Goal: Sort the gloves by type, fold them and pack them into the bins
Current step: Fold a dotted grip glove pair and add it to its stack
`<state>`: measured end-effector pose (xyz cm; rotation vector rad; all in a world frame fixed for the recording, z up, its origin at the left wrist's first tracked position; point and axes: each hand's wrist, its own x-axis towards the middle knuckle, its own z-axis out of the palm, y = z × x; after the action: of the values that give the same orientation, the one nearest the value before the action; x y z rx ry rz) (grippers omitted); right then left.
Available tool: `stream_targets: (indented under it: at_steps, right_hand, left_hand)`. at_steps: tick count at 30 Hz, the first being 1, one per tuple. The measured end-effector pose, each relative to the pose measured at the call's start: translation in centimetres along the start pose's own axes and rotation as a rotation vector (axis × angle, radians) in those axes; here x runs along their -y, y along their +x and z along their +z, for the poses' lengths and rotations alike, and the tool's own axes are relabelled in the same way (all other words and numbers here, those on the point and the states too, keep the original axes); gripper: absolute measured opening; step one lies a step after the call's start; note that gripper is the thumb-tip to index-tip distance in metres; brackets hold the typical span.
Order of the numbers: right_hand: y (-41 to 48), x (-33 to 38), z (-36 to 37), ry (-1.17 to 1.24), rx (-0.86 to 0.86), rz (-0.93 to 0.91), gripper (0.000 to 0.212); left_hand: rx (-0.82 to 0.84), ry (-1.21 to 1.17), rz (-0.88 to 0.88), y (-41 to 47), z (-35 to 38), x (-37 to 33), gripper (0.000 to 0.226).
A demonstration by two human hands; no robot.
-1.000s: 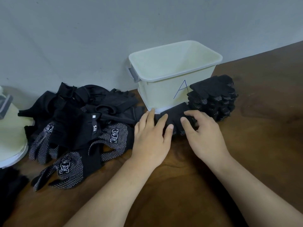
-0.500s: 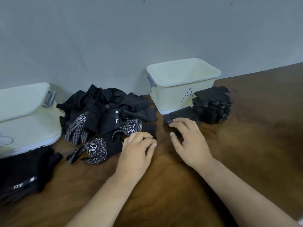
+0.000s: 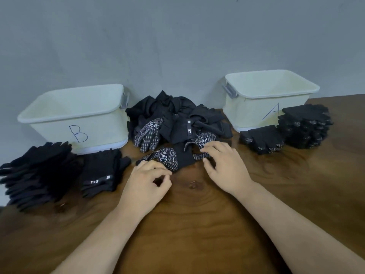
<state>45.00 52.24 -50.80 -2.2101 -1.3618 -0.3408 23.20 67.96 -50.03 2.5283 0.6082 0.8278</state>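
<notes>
**Pairing the dotted gloves before the fold**

My left hand (image 3: 146,182) sits at the near edge of a dotted glove (image 3: 167,158), fingers curled in, thumb meeting forefinger. I cannot tell whether it has a pinch of the knit. My right hand (image 3: 225,167) is spread wide, with its fingertips resting on that glove's cuff end and on a second dotted glove (image 3: 205,140) just behind.

As I read it, the step is to draw these two clear of the loose pile (image 3: 177,113), lay one on the other with cuffs level, and smooth them before folding. The knit looks soft and limp, so dragging it by one corner would bunch it. The white grip dots probably cling to the wood, so lifting should go better than sliding.

The pile is a black tangle of both kinds, lying between the bins. To the right, a folded dotted pair (image 3: 262,139) lies at the foot of bin A (image 3: 254,107), with a tall dotted stack (image 3: 306,125) beside it. To the left, by bin B (image 3: 59,123), lie a folded plain pair (image 3: 100,173) with a small white label and a fanned plain stack (image 3: 37,171). Both bins are pale plastic with rounded rims, grey handles and hand-drawn letters. The desk (image 3: 197,224) is dark, strongly grained wood.
</notes>
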Motion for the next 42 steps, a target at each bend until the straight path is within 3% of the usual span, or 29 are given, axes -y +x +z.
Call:
stream_targets:
  at_steps: [6,13,17,20,23,27,30,33,35,37,40,42]
  right_hand:
    - [1.2,2.7,1.8,0.025,0.085,-0.244,0.024]
    - [-1.1,3.3,0.1,0.112,0.106,-0.37,0.023]
    - [-1.1,4.0,-0.1,0.166,0.072,-0.269,0.019]
    - [-0.2,4.7,0.9,0.133,0.079,-0.061,0.039]
    - [0.5,5.1,2.0,-0.032,0.163,-0.006,0.058]
    - [0.3,4.8,1.7,0.126,0.179,-0.017,0.04]
    - [-0.2,4.5,1.1,0.348,0.166,-0.042,0.034]
    - [-0.4,4.1,0.6,0.475,0.143,-0.114,0.032]
    - [-0.2,4.0,0.2,0.543,0.12,-0.137,0.029]
    - [-0.1,3.8,-0.1,0.647,0.094,-0.119,0.027]
    - [-0.1,3.8,-0.4,0.828,0.093,-0.075,0.025]
    - [-0.1,3.7,-0.5,0.895,0.11,-0.067,0.025]
  left_hand:
    - [-0.019,-0.121,-0.033,0.6,-0.1,-0.5,0.021]
    - [-0.096,-0.188,-0.169,1.2,-1.6,0.4,0.022]
    - [-0.068,-0.133,-0.252,1.2,-1.5,1.4,0.02]
    - [-0.017,-0.076,-0.292,1.2,-0.9,1.9,0.022]
    - [0.101,0.043,-0.315,1.2,-0.4,1.6,0.034]
    - [0.173,0.11,-0.313,1.5,0.2,1.2,0.06]
    - [0.197,0.07,-0.341,2.3,0.7,0.9,0.052]
    - [0.148,-0.062,-0.318,2.3,1.2,0.4,0.02]
    - [0.155,-0.205,-0.321,2.0,1.0,0.1,0.019]
    - [0.184,-0.507,-0.351,1.9,0.5,-0.2,0.023]
    - [0.148,-1.149,-0.452,1.8,-0.2,-1.6,0.022]
    - [0.104,-1.417,-0.522,1.9,-0.4,-1.9,0.022]
